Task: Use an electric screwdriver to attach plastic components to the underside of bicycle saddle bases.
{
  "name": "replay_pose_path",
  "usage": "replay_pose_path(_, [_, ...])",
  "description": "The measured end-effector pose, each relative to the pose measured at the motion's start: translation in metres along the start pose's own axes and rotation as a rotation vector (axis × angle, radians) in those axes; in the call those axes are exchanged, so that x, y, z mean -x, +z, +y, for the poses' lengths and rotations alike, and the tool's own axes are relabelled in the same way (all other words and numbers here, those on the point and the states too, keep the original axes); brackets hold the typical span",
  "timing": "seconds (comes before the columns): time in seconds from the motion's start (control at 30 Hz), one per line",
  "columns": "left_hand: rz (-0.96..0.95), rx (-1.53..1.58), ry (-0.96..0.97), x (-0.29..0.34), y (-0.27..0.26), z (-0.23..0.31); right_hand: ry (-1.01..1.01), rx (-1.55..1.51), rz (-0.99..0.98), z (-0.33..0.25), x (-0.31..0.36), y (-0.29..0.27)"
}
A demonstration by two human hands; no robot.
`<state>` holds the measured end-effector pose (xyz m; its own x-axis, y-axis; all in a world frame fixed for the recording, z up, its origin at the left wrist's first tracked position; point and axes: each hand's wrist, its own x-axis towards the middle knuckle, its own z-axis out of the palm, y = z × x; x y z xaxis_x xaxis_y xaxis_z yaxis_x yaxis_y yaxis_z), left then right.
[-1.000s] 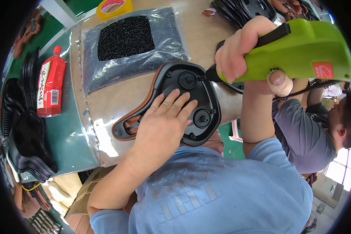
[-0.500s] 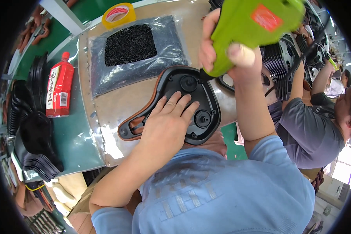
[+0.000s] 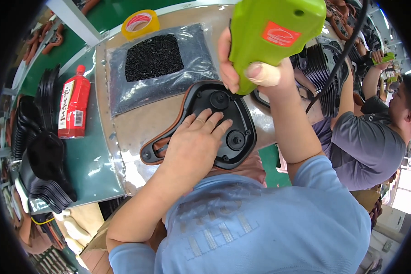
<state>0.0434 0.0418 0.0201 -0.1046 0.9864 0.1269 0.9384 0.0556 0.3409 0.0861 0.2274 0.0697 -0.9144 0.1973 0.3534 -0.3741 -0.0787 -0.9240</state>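
A bicycle saddle lies upside down at the table's near edge, its black base facing up and a brown edge showing along its left side. My left hand rests flat across it with fingers outstretched. Wrapped round the handle of a green power screwdriver, my right hand holds it above the saddle's far right rim. Its lower end meets the rim there; whether a screw sits under it is hidden. Beyond the saddle, a clear plastic bag lies cut open, showing many small black screws.
Left of the bag are a red bottle and stacked black saddle bases. A yellow tape roll lies at the far edge. More black bases stand to the right, near a dark cable and a co-worker.
The screwdriver has shifted left and stands more upright, with its lower end still by the saddle's far right rim. My left hand stays on the saddle. The whole view has moved slightly.
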Motion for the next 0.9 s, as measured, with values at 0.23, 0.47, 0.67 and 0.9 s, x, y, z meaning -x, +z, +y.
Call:
replay_pose_path(0.23, [0.019, 0.082, 0.024, -0.001, -0.005, -0.003, -0.186, -0.508, -0.833, -0.029, -0.007, -0.033])
replay_pose_path(0.47, [0.483, -0.01, -0.221, -0.055, -0.03, -0.12, -0.005, -0.167, -0.151, -0.02, 0.032, -0.01])
replay_pose_path(0.67, [0.112, 0.073, -0.404, -0.064, -0.03, -0.17, -0.124, 0.043, -0.111, -0.012, 0.032, -0.008])
replay_pose_path(0.9, [0.522, 0.63, -0.56, -0.051, -0.02, -0.162, -0.073, 0.03, 0.134, -0.016, 0.048, -0.012])
